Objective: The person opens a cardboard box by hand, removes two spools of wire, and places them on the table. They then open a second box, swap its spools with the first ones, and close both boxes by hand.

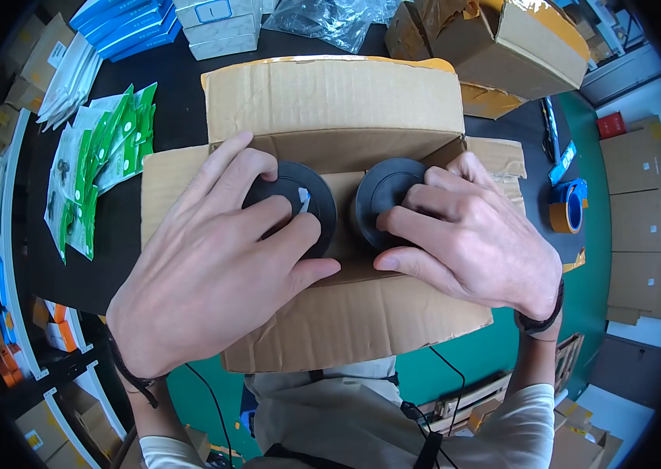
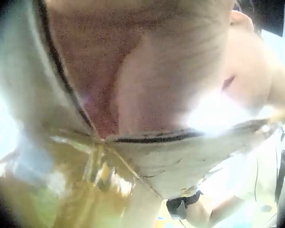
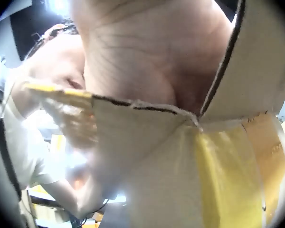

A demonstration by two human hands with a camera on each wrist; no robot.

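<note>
In the head view an open cardboard box [image 1: 330,102] lies in front of me with its flaps spread. My left hand [image 1: 287,221] grips a black round disc [image 1: 309,187] over the box's opening, fingers curled over its top and thumb under its near edge. Beside it my right hand [image 1: 399,227] grips a second black disc [image 1: 381,184] the same way. The two discs sit side by side, almost touching. Both wrist views are blurred and filled by a palm [image 2: 147,71] [image 3: 147,52] pressed close to cardboard flaps [image 2: 180,156] [image 3: 180,166]; no disc shows there.
Green-and-white packets [image 1: 96,164] lie on the dark table [image 1: 182,102] to the left, with blue boxes [image 1: 127,23] and a white box [image 1: 217,23] behind. A second cardboard box [image 1: 518,39] stands at the back right. A tape roll [image 1: 569,207] lies at the right.
</note>
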